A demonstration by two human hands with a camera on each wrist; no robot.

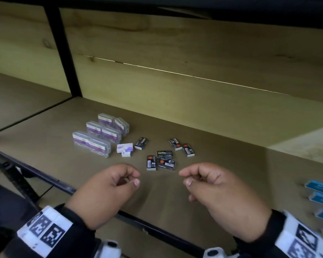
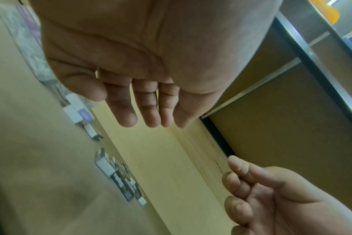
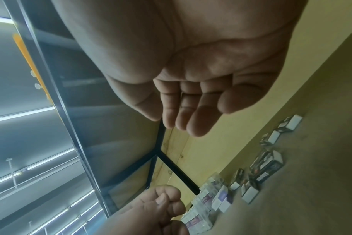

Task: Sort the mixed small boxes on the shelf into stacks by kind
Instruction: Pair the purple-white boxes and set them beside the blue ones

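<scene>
1. I am looking at a pale wooden back panel [image 1: 194, 53] standing beyond where my hands hover.
2. A black metal upright [image 1: 63, 53] is rising to their left.
3. Long ceiling light strips [image 3: 20, 114] are glowing outside the racking.

Six black boxes [image 1: 165, 154] lie scattered flat beside grouped purple-labelled boxes [image 1: 101, 134].

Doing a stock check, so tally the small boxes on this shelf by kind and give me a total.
Clear purple-label boxes: 6
Small white-purple boxes: 2
Black staple boxes: 6
Blue boxes, cut off at the right edge: 4 in view
Total: 18
</scene>
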